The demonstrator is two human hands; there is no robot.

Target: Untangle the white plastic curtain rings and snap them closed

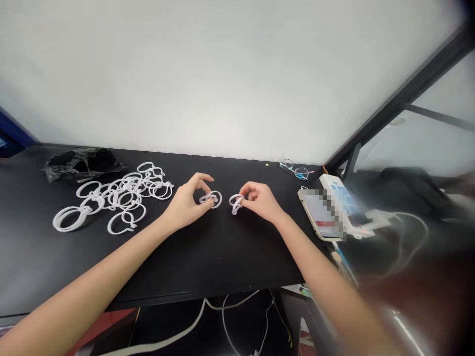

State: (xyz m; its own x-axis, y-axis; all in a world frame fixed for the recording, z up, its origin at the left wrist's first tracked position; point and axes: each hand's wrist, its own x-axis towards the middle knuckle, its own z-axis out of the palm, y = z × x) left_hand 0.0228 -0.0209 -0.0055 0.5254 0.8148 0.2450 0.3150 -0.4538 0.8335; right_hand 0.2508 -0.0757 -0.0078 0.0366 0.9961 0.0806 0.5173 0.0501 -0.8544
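Note:
Near the middle of the black tabletop, my left hand (pixel 191 200) pinches white plastic rings (pixel 216 199) between thumb and fingers, its index finger raised. Just to the right, my right hand (pixel 258 198) has its fingers closed on other white plastic rings (pixel 235 201), with a small clasp-like end hanging low. A short gap separates the two hands and what they hold. How many rings each hand holds is hard to make out. Left of my left hand lies a loose pile of similar white rings (pixel 128 193), some with small clip ends.
A crumpled black plastic bag (pixel 83 163) lies at the back left. Eyeglasses (pixel 295 169) rest at the back right, near a phone (pixel 321 215) and a white box (pixel 337 190). A pale wall (pixel 204 74) rises behind the table (pixel 178 272). Cables (pixel 193 326) hang below its front edge.

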